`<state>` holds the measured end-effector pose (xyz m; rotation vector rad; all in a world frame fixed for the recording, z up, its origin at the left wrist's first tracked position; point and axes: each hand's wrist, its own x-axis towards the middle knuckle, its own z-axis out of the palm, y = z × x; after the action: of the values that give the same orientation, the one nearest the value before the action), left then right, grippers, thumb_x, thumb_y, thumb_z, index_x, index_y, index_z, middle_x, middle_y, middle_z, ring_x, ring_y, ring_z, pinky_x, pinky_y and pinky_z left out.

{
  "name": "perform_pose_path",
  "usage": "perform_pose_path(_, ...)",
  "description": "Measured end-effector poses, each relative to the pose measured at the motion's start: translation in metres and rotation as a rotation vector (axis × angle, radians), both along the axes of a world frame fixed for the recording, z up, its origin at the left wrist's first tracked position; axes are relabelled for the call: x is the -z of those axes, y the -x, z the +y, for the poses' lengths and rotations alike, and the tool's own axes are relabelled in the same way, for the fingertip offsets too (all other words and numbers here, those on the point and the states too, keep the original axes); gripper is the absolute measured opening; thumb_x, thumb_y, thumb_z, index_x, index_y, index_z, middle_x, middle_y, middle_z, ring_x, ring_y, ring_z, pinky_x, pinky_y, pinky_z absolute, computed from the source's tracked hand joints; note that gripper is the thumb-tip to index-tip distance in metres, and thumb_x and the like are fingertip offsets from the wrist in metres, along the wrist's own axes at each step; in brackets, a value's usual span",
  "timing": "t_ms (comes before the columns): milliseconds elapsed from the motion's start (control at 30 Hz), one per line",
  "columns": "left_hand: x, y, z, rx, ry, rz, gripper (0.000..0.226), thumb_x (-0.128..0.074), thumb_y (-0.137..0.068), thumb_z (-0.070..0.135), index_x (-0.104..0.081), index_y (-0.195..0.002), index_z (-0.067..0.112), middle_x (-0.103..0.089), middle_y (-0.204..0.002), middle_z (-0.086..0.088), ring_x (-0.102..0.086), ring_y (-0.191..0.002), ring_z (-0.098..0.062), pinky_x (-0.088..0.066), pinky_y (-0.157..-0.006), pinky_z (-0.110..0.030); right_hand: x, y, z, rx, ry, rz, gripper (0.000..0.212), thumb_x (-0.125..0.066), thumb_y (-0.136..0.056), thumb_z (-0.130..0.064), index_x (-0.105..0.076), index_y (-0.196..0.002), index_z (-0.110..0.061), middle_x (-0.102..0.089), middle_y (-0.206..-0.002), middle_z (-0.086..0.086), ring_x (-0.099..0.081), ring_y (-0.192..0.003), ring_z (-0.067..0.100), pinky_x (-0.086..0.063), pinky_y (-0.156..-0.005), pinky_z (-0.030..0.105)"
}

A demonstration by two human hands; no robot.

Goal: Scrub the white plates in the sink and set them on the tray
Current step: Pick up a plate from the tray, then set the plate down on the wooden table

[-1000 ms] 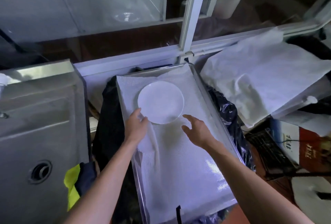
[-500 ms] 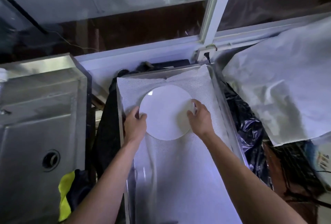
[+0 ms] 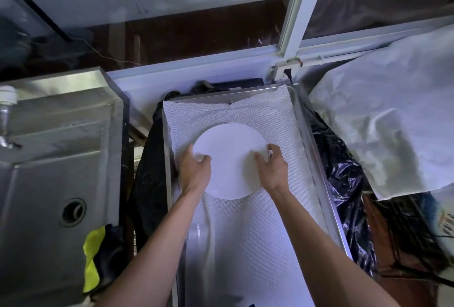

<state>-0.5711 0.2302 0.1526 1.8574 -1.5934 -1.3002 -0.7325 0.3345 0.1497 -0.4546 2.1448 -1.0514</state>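
White plate over cloth-lined tray, left hand and right hand clamped on opposite rims, plate possibly resting on the cloth

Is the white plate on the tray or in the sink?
On the tray: round white plate lies on cloth-lined metal tray, both hands at its edges.

**Tray and its load**

A metal tray is lined with a white textured cloth that covers its floor and rides up the far wall. One white plate lies on the cloth in the tray's far half. The near half of the cloth is wrinkled along its left side.
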Motion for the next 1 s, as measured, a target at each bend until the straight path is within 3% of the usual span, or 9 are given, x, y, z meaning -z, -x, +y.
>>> perform_pose_path(100,-0.003,-0.008,0.01,0.021,-0.002,0.037,0.049,-0.061,-0.09,0.018,-0.051,-0.138,0.02,-0.061,-0.129,-0.002,-0.061,-0.114,-0.028,-0.053,-0.091,-0.042,-0.001,-0.013,0.008,0.06,0.032,-0.03,0.049,-0.058,-0.098,-0.04,-0.042,-0.14,-0.019,-0.063,-0.123,0.01,-0.059,-0.096,0.024,-0.048,-0.078,0.033)
perform_pose_path(233,-0.014,-0.02,0.021,0.016,-0.01,0.111,0.053,-0.06,-0.093,0.014,-0.049,-0.144,0.022,-0.061,-0.131,-0.002,-0.058,-0.118,-0.026,-0.05,-0.095,-0.039,-0.006,-0.027,0.02,0.086,0.13,-0.004,0.052,-0.057,-0.098,-0.043,-0.043,-0.145,-0.024,-0.062,-0.126,0.0,-0.059,-0.109,0.021,-0.044,-0.089,0.029)
perform_pose_path(367,-0.026,-0.038,0.03,0.029,-0.027,0.3,0.031,-0.061,-0.089,0.011,-0.063,-0.116,0.025,-0.07,-0.11,0.001,-0.065,-0.105,-0.028,-0.052,-0.083,-0.035,-0.017,-0.037,0.033,0.117,0.219,0.03,0.05,-0.058,-0.098,-0.04,-0.047,-0.145,-0.028,-0.061,-0.13,-0.009,-0.056,-0.117,0.013,-0.041,-0.096,0.027)
perform_pose_path(533,-0.04,-0.05,0.045,-0.021,-0.066,0.43,0.042,-0.069,-0.079,0.023,-0.059,-0.109,0.05,-0.064,-0.115,0.017,-0.063,-0.106,-0.01,-0.053,-0.088,-0.037,-0.032,-0.054,0.054,0.171,0.265,0.008,0.041,-0.061,-0.095,-0.037,-0.055,-0.135,-0.035,-0.064,-0.115,-0.026,-0.06,-0.105,-0.006,-0.046,-0.084,0.019)
perform_pose_path(633,-0.041,-0.055,0.056,0.041,-0.049,0.451,0.044,-0.069,-0.081,0.024,-0.062,-0.12,0.043,-0.07,-0.112,0.015,-0.067,-0.101,-0.007,-0.052,-0.077,-0.026,-0.038,-0.067,0.069,0.208,0.275,0.017,0.038,-0.059,-0.094,-0.036,-0.057,-0.132,-0.037,-0.066,-0.113,-0.024,-0.059,-0.103,-0.009,-0.044,-0.08,0.015)
perform_pose_path(733,-0.042,-0.06,0.068,0.092,-0.036,0.445,0.041,-0.068,-0.084,0.026,-0.063,-0.121,0.043,-0.072,-0.11,0.018,-0.068,-0.095,0.002,-0.051,-0.069,-0.016,-0.043,-0.075,0.086,0.254,0.257,0.03,0.037,-0.059,-0.095,-0.033,-0.057,-0.132,-0.035,-0.067,-0.116,-0.018,-0.061,-0.106,0.001,-0.047,-0.086,0.024)
perform_pose_path(800,-0.043,-0.06,0.076,0.133,-0.035,0.429,0.036,-0.067,-0.085,0.029,-0.063,-0.118,0.044,-0.072,-0.107,0.021,-0.068,-0.091,0.005,-0.05,-0.068,-0.018,-0.044,-0.08,0.099,0.287,0.244,0.04,0.04,-0.059,-0.095,-0.033,-0.055,-0.135,-0.031,-0.066,-0.121,-0.013,-0.061,-0.108,0.007,-0.047,-0.089,0.028)
perform_pose_path(933,-0.042,-0.054,0.094,0.212,-0.003,0.414,0.026,-0.065,-0.088,0.029,-0.065,-0.113,0.037,-0.072,-0.105,0.017,-0.068,-0.094,-0.001,-0.049,-0.075,-0.026,-0.047,-0.087,0.125,0.405,0.218,0.075,0.037,-0.061,-0.093,-0.036,-0.057,-0.129,-0.035,-0.065,-0.111,-0.021,-0.058,-0.095,-0.012,-0.044,-0.08,0.019)
perform_pose_path(1000,-0.041,-0.047,0.104,0.257,0.003,0.422,0.025,-0.065,-0.091,0.026,-0.066,-0.115,0.032,-0.073,-0.108,0.013,-0.068,-0.1,-0.008,-0.05,-0.079,-0.028,-0.048,-0.086,0.139,0.447,0.212,0.086,0.029,-0.062,-0.091,-0.034,-0.061,-0.119,-0.031,-0.07,-0.108,-0.016,-0.063,-0.098,-0.003,-0.05,-0.084,0.025)
